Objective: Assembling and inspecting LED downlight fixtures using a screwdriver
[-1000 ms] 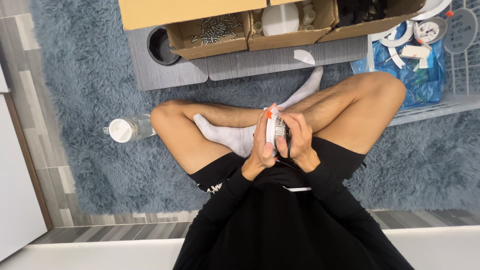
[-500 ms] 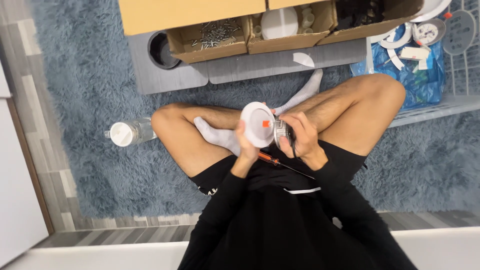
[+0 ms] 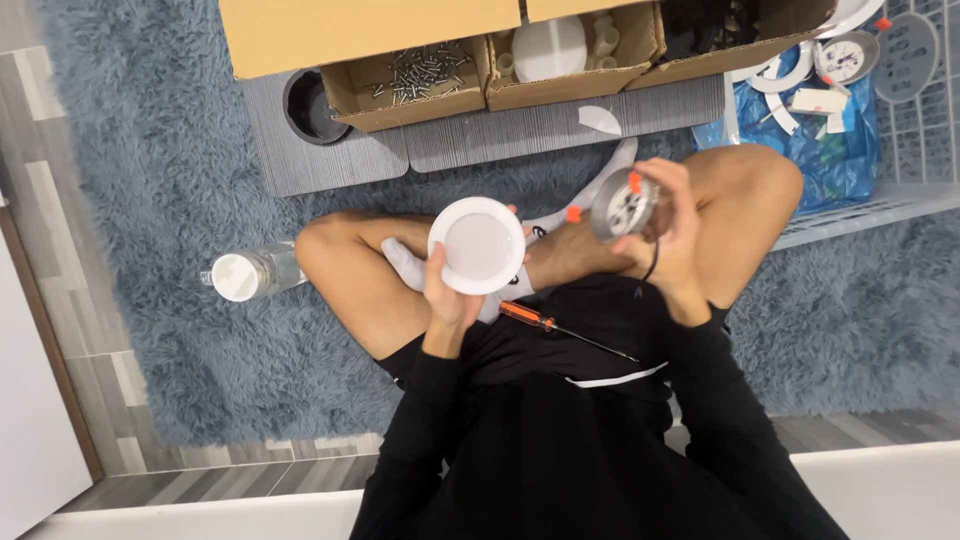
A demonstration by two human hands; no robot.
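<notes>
I sit cross-legged on a grey-blue shaggy rug. My left hand (image 3: 447, 300) grips a round white disc cover (image 3: 478, 245) by its lower edge, flat face up, above my left shin. Off to the right, my right hand (image 3: 668, 235) holds a round metal lamp body (image 3: 622, 206) with orange clips on its rim, over my right knee. The two parts are apart. An orange-handled screwdriver (image 3: 545, 323) lies across my lap between the hands.
A clear plastic bottle (image 3: 250, 273) lies on the rug at left. Ahead stand cardboard boxes, one with screws (image 3: 420, 72) and one with white parts (image 3: 550, 47). A white wire basket (image 3: 900, 110) with a blue bag and lamp pieces is at right.
The hands were together on one assembled lamp a second ago. Now the white disc has come away to the left and the metal body has moved to the right.
</notes>
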